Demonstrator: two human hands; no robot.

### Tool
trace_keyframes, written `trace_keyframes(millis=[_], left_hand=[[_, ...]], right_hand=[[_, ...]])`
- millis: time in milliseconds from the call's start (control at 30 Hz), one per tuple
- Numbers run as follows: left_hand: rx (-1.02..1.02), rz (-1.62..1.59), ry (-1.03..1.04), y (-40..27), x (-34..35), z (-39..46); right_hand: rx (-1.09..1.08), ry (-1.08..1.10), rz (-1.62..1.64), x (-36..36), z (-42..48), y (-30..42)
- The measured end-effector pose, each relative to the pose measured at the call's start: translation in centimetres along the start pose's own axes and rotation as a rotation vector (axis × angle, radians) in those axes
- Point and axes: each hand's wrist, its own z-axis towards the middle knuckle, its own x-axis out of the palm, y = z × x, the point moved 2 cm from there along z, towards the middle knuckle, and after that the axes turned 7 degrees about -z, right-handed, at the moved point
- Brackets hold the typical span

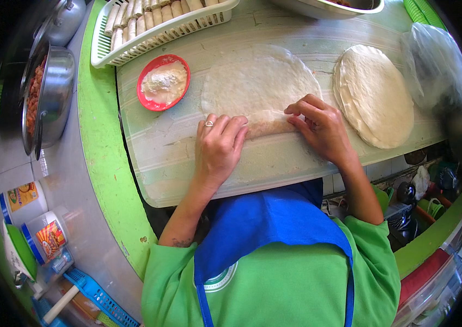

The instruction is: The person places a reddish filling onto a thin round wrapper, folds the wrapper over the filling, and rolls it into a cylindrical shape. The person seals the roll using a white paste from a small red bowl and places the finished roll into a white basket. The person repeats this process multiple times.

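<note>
On the table before me a thin round spring roll wrapper [261, 79] lies flat, its near edge folded over a long strip of filling [269, 128]. My left hand [220, 143] grips the left end of this partly rolled part, fingers curled over it; a ring is on one finger. At the right end, my right hand [323, 128] pinches the rolled edge between thumb and fingers. A stack of round wrappers [374, 98] rests to the right of my right hand. A red bowl [163, 82] of whitish paste or flour stands beyond my left hand.
A white plastic basket [165, 33] of finished rolls stands at the far left, a metal bowl [329, 10] at the far edge. A clear plastic bag [435, 65] lies at right. On the left counter are a metal pot [59, 94] of filling and labelled tubs [26, 202].
</note>
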Motion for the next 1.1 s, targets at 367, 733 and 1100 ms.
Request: trace_keyframes(millis=[367,733,1100], left_hand=[[0.098,-0.137,0.110,-2.3,1.2,0.5],[0.066,-0.236,0.133,-1.8,1.3,0.3],[0.206,-0.110,0.154,-0.9,1.1,0.1]], right_hand=[[-0.174,0.036,0.027,0.9,0.4,2.9],[-0.270,0.054,-0.079,1.3,-0.9,1.2],[-0.444,0.127,-0.221,0.0,-1.1,-0.3]])
